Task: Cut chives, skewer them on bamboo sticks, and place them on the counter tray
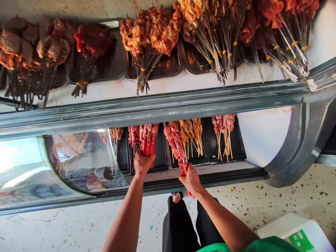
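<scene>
Inside the low display case, my left hand (143,163) is closed around the red handles of several raw meat skewers (148,134). Their pink meat points away from me, over a black tray. My right hand (191,180) grips two or so red-handled meat skewers (174,140), held tilted with the handle ends toward me at the case's front edge. Beyond them lie yellowish marinated skewers (194,131) on wooden sticks. Farther right, pink meat skewers (223,127) with wooden sticks rest in a black tray (237,148).
A curved glass panel (84,164) covers the case's left part. A metal rail (168,108) crosses above the opening. On the upper shelf, metal trays (112,66) bear bundles of metal-skewered meat (154,29). A white container (294,227) with a green label stands on the speckled floor at lower right.
</scene>
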Available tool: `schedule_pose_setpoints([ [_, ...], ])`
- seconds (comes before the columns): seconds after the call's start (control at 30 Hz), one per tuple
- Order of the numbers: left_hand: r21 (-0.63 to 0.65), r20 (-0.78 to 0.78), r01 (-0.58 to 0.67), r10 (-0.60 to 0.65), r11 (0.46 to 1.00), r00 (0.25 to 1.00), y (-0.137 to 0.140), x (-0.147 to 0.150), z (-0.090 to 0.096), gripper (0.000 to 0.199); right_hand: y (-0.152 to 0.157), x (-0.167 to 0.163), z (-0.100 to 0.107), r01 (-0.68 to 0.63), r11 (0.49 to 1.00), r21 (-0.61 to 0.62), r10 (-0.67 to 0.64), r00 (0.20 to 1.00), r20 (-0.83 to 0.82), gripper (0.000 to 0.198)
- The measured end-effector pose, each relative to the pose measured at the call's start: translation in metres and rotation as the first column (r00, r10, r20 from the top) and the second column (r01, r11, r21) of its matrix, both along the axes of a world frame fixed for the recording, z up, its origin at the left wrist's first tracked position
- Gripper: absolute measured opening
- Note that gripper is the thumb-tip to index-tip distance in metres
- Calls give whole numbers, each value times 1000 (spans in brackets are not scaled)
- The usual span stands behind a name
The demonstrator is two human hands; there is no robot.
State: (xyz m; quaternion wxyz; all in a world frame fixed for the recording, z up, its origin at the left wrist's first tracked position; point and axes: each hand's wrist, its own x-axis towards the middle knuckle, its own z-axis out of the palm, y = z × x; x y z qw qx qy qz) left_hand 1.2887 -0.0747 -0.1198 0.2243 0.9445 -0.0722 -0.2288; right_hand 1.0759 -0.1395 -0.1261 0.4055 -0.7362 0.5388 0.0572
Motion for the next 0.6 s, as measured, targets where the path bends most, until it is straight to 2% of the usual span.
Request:
schedule_pose_setpoints([
  [0.07,104,70,66,-73,992,995,-3,-9,-11,68,-3,8,2,1,1000,-17,-1,1000,-9,30],
  [0.13,146,73,86,-97,986,993,-5,-17,-25,72,-7,22,2,-20,1000,-7,20,1000,-6,28],
  [0.27,246,-25,117,-114,962,993,-4,-29,-54,76,-8,56,-5,-63,998,8,63,998,-11,30],
  [0.4,342,-102,138,-110,929,989,1,-27,-70,76,-1,90,-17,-41,999,17,41,999,-16,34],
  [0.5,292,-131,172,-139,941,982,11,-18,-73,59,7,119,-27,-20,1000,2,20,1000,23,37],
  [0.6,109,-157,64,-46,992,987,22,-10,-71,42,17,148,-37,-11,1000,-1,11,999,51,47],
])
